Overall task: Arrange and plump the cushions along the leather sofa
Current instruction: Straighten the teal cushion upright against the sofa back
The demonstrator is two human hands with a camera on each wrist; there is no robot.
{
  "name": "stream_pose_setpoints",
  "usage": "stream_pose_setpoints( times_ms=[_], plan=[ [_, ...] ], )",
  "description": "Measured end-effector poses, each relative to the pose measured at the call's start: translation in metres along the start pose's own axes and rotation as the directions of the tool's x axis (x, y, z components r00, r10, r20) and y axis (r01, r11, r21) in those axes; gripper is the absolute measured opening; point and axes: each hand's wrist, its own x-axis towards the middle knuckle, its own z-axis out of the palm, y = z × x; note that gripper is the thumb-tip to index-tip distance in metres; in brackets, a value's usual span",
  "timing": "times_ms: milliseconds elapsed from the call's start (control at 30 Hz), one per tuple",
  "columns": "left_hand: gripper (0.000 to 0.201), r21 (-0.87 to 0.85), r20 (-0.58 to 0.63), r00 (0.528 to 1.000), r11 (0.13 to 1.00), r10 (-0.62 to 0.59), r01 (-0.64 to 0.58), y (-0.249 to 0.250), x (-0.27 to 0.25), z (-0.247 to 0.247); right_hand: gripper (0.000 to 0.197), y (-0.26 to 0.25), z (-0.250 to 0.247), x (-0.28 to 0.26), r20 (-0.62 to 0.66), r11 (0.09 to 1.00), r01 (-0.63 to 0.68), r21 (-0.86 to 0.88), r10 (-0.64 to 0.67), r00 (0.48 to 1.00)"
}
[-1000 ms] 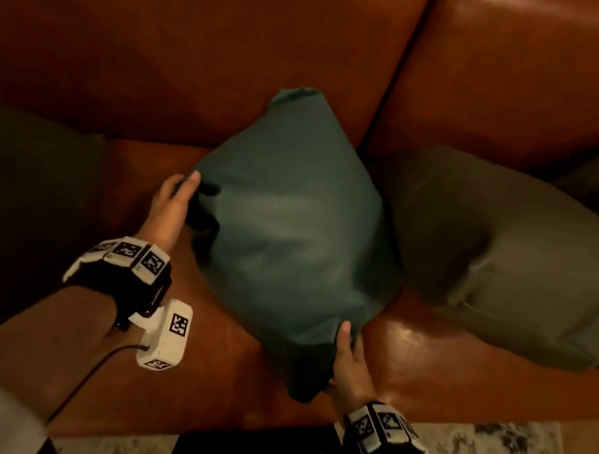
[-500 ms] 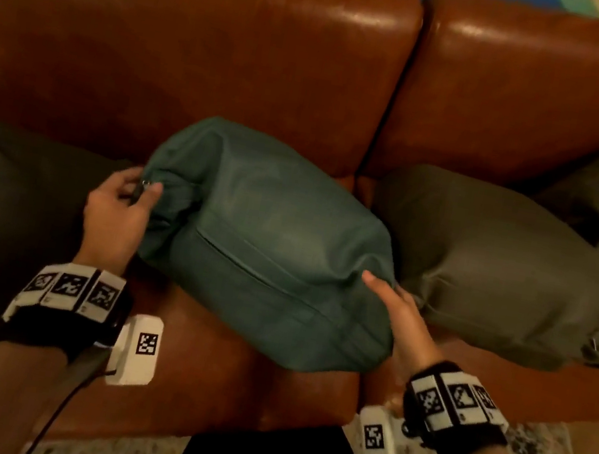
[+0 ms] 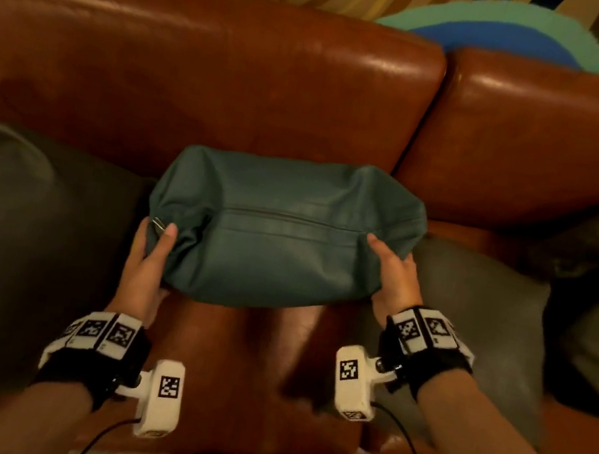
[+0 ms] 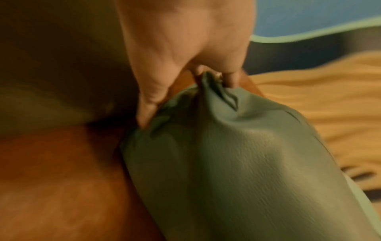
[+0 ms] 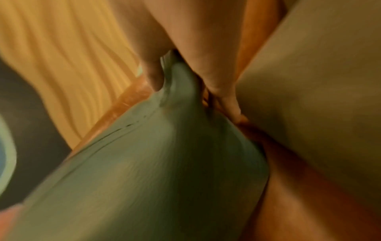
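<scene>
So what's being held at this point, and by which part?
The teal cushion, by its two ends: the left hand pinches the bunched corner by the zipper pull, the right hand grips the opposite corner.

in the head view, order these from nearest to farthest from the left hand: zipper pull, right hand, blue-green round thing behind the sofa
1. zipper pull, at the left hand's fingertips on the teal cushion's left end.
2. right hand, at the cushion's other end.
3. blue-green round thing, behind the sofa back, upper right.

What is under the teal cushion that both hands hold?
The brown leather sofa seat shows below the teal cushion. Whether the cushion touches it, and anything directly beneath, is covered.
</scene>
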Motion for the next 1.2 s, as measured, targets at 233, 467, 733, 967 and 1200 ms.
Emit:
stream_pose_setpoints(
  times_ms=[233, 467, 733, 967, 1200],
  plan=[
    [0.061, 0.071, 0.092, 0.982, 0.982, 0.167, -0.174, 0.039, 0.016, -0.003, 0.045, -0.038, 0.021, 0.017, 0.075, 0.999, 0.033, -0.012, -0.032, 0.997],
    [0.096, 0.267, 0.285, 0.958, 0.957, 0.032, -0.112, 0.026, 0.062, 0.025, 0.084, -0.017, 0.039, 0.058, 0.068, 0.986, 0.022, -0.166, -0.010, 0.998],
    [0.082, 0.179, 0.189, 0.978, 0.977, 0.085, -0.120, 0.015, 0.033, 0.031, 0.066, -0.024, 0.032, 0.055, 0.040, 0.988, -0.038, -0.152, 0.045, 0.998],
    [0.090, 0.158, 0.042, 0.994, 0.982, 0.102, -0.108, 0.011, 0.048, 0.031, 0.057, -0.026, 0.046, 0.064, 0.144, 0.981, -0.004, -0.192, 0.032, 0.989],
    [0.088, 0.371, 0.024, 0.994, 0.923, 0.103, -0.104, 0.002, 0.065, 0.022, 0.120, -0.009, 0.042, 0.072, 0.287, 0.994, 0.039, -0.105, -0.007, 0.958]
  ],
)
